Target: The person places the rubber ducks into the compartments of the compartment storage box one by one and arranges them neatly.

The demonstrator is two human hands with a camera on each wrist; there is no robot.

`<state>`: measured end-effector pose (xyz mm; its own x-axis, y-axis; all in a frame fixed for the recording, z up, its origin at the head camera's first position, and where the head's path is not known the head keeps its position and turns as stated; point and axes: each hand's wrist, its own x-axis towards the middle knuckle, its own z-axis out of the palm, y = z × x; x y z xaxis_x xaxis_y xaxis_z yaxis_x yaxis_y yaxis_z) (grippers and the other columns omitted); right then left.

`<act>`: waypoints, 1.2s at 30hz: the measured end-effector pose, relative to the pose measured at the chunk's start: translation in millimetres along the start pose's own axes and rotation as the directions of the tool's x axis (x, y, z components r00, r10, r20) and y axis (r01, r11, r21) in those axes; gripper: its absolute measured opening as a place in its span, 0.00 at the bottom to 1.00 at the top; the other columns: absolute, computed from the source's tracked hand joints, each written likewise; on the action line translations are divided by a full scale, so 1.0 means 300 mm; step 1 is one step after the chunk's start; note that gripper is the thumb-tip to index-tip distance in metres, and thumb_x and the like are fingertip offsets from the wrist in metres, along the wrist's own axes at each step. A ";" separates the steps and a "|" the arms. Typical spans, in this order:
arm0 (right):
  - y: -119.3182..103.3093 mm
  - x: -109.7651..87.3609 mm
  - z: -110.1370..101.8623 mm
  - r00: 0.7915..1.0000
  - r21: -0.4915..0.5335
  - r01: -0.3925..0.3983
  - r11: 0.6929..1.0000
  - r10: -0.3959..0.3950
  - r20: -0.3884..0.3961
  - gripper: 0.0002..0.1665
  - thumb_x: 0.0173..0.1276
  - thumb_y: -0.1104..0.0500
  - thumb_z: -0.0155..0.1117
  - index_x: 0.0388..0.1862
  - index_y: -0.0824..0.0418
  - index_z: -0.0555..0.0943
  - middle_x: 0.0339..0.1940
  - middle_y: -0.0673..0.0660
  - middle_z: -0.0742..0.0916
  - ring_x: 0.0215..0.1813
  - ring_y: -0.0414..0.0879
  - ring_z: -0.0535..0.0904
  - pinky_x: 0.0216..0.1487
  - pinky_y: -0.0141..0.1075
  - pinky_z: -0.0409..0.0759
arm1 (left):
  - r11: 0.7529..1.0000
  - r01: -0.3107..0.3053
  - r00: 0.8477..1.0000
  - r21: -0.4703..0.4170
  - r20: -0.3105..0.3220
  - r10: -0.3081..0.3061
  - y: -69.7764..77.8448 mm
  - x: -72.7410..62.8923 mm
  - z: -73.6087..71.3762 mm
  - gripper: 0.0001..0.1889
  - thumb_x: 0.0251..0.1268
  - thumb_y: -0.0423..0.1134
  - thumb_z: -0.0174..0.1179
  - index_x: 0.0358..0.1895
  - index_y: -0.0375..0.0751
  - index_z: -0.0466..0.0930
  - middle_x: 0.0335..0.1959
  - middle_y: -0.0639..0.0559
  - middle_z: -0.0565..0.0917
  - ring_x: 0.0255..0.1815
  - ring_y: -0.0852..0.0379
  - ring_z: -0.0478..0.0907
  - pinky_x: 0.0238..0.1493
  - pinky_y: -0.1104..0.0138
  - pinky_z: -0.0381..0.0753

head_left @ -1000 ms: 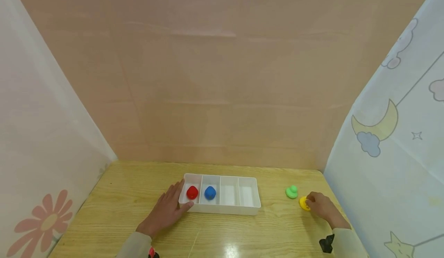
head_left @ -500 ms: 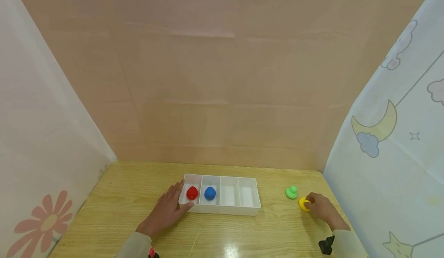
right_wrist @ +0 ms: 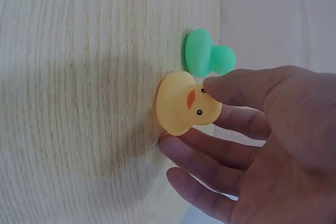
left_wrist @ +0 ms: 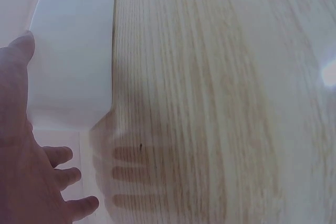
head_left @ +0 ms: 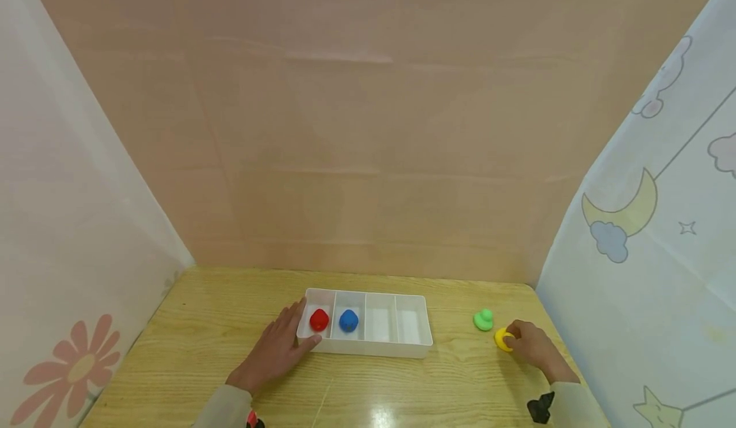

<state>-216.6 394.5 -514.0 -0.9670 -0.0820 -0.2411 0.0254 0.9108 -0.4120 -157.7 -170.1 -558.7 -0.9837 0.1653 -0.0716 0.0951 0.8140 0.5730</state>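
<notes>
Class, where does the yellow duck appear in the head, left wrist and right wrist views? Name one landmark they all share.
Head: lower right, the yellow duck, partly hidden by the right hand.
Left wrist: not in it.
Right wrist: near the middle, next to the green duck.
Shared landmark: the wood-grained table, in all three.

The head camera looked forward and down from above the left hand (head_left: pixel 273 354) and right hand (head_left: pixel 531 345), well back. The left wrist camera, close in, faced the tray (left_wrist: pixel 73 51) beside its hand; the right, as near, saw the table (right_wrist: pixel 68 24) turned sideways. It and the head view shared the yellow duck (right_wrist: pixel 176 103) and green duck (right_wrist: pixel 200 53) by its hand.
</notes>
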 end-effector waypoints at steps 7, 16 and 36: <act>0.000 -0.004 -0.001 1.000 0.003 0.011 1.000 -0.011 -0.017 0.17 0.72 0.60 0.67 0.49 0.75 0.81 0.45 0.70 0.88 0.48 0.63 0.85 0.51 0.59 0.85 | 1.000 0.003 1.000 -0.002 0.007 -0.003 -0.001 0.001 0.000 0.53 0.74 0.75 0.50 0.90 0.50 0.40 0.89 0.38 0.54 0.89 0.30 0.50 0.85 0.32 0.52; -0.006 -0.006 -0.009 0.999 -0.015 0.018 1.000 -0.019 -0.031 0.18 0.73 0.60 0.66 0.49 0.75 0.81 0.46 0.70 0.88 0.49 0.65 0.85 0.51 0.61 0.84 | 1.000 0.006 1.000 -0.008 0.007 -0.006 0.001 -0.001 -0.003 0.53 0.74 0.75 0.50 0.90 0.50 0.40 0.89 0.38 0.54 0.89 0.31 0.50 0.85 0.32 0.53; -0.020 0.010 -0.047 0.993 -0.020 0.062 0.998 -0.064 -0.095 0.18 0.74 0.60 0.66 0.50 0.76 0.81 0.49 0.76 0.88 0.51 0.71 0.85 0.54 0.63 0.84 | 1.000 0.003 1.000 -0.016 0.014 -0.003 -0.002 0.003 -0.002 0.53 0.75 0.75 0.49 0.90 0.52 0.38 0.89 0.38 0.54 0.89 0.30 0.50 0.84 0.32 0.54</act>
<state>-223.4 394.5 -499.8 -0.9864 -0.1013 -0.1295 -0.0400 0.9118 -0.4086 -158.7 -170.7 -558.6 -0.9817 0.1707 -0.0842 0.0898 0.8056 0.5856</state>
